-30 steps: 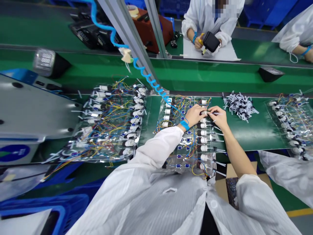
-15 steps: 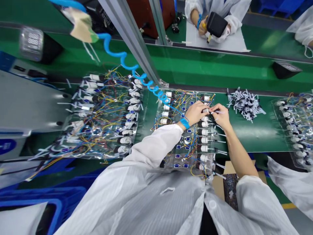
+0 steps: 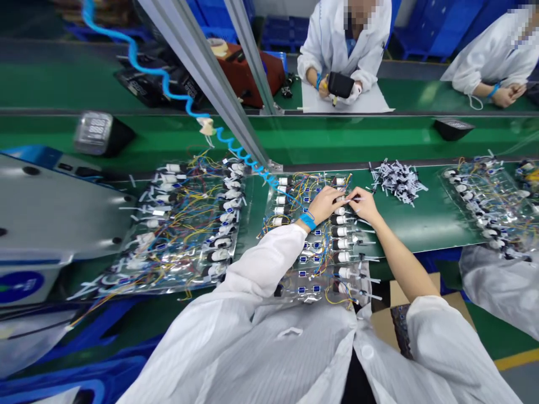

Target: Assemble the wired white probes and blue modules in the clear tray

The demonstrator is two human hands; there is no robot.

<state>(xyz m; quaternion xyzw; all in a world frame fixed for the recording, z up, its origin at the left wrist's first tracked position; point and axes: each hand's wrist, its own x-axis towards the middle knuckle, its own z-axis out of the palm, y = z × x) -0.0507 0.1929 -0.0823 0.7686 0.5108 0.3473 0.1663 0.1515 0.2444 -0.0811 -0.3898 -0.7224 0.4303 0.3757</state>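
Though at the hands (image 3: 365, 206), pale strip (image 3: 357, 198) indistinct.

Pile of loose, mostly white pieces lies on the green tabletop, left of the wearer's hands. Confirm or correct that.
Wrong side: the head view shows the pile to the right of the left hand and right hand, on the green tabletop.

- Factory floor; looks like an electronics assembly line.
- Green bench (image 3: 442, 224) running crosswise, a second work surface (image 3: 421, 95) opposite with co-workers (image 3: 374, 53) at it.
- Clear trays (image 3: 290, 289) of wired parts (image 3: 341, 244), same piece row after row: batch work.
- White coats (image 3: 269, 353), blue wrist straps (image 3: 309, 220) on several people.
- Metal frame (image 3: 202, 73), blue coiled cord (image 3: 236, 148) alongside.
- Blue crates (image 3: 438, 22) behind; yellow floor line (image 3: 520, 361) lower right.
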